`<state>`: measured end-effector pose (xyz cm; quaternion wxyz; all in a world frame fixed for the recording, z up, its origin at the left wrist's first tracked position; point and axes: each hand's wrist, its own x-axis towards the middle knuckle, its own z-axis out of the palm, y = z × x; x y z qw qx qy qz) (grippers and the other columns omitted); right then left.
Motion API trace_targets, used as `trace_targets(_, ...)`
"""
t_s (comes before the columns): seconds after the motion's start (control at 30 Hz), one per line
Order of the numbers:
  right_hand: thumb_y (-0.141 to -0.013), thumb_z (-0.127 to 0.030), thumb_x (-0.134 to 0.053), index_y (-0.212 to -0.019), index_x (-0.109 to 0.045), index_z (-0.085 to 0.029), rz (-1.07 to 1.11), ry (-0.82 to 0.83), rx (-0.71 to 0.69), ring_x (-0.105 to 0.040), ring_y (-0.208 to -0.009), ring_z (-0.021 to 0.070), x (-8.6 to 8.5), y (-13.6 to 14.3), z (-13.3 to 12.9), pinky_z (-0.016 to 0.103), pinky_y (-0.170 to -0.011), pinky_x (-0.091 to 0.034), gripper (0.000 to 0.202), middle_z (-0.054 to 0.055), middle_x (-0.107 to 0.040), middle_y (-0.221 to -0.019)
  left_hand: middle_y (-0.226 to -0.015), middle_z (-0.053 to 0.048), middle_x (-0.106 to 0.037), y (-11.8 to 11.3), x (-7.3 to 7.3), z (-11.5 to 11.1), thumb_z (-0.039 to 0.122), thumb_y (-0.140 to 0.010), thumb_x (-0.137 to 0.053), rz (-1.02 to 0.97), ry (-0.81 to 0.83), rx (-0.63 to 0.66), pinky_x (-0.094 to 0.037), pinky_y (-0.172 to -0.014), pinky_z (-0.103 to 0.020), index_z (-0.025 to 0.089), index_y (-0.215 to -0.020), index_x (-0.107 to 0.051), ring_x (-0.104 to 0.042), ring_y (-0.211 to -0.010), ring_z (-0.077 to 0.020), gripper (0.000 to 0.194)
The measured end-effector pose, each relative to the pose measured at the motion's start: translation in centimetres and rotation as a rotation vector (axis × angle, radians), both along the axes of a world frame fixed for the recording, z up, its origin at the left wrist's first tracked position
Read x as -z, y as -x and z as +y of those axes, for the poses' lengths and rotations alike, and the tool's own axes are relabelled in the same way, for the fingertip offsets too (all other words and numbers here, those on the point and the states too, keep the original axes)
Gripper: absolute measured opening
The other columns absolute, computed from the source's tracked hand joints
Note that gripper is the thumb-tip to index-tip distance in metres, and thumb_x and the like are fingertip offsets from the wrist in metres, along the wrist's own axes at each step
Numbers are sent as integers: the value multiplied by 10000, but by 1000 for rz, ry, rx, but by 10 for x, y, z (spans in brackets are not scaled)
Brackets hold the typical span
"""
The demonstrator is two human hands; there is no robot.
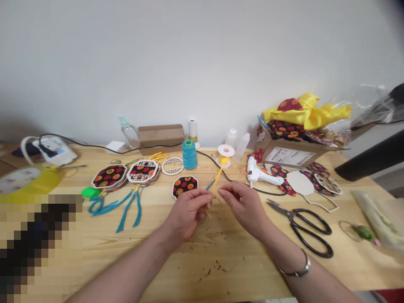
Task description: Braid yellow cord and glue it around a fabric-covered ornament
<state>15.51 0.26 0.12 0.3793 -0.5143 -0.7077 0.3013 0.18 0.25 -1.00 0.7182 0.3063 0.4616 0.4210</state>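
Note:
Yellow cord runs down from a white spool to my hands at the middle of the table. My left hand pinches the knotted cord between thumb and fingers, and a loose yellow end hangs below. A short piece of teal ribbon shows beside the cord. Just right of the knot, my right hand has its thumb and fingertips pressed together; what they hold is too small to make out. Behind my left hand lies a dark floral panel with a pale edge, partly covered by the fingers.
Black-handled scissors lie right of my right hand, blades partly open. Behind them are a white glue gun and a cardboard box of fabric. A teal thread cone stands at centre. Stacked floral panels with teal ribbons sit left.

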Motion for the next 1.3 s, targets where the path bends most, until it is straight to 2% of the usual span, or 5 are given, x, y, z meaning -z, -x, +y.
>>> trace_targets(0.2,-695,-337,-621,-634,-591,-134,277,398,-31,-463,-555,104,5,5,9,227,-527,-359,214,-6,-550,-590,-497,60,-396,-3,0,-3,213,-635,-648,68,-44,103,-161,-372,-153,124,-648,-639,-271,-418,-19,91)
trace_targets(0.77,-729,-386,-536,-517,-483,-167,102,201,165,-308,-469,84,6,-24,28,225,-460,-246,309,-52,-362,-472,-486,63,-410,-3,-4,-8,255,-647,-649,171,-68,231,-190,-377,-155,137,-602,-599,-278,-416,-29,136)
trace_targets(0.93,-784,-504,-456,-609,-559,-157,322,266,207,-403,-470,92,7,-29,32,224,-466,-315,402,-20,-466,-507,-492,59,-414,-2,-3,-7,258,-642,-660,161,-57,163,-194,-387,-151,136,-611,-608,-298,-437,-32,135)
trace_targets(1.13,-734,-496,-563,-729,-592,-137,610,579,-102,-554,-672,127,5,-5,15,279,-677,-451,360,35,-585,-712,-471,73,-393,-3,-1,-3,291,-635,-669,124,-68,30,-199,-382,-159,139,-583,-588,-276,-405,-25,180)
trace_targets(1.3,-736,-394,-600,-761,-521,-164,720,648,-211,-538,-621,108,7,8,2,261,-595,-465,244,-7,-552,-704,-506,56,-460,-3,-1,-3,307,-648,-658,137,-85,30,-202,-388,-165,135,-625,-610,-311,-420,-29,180)
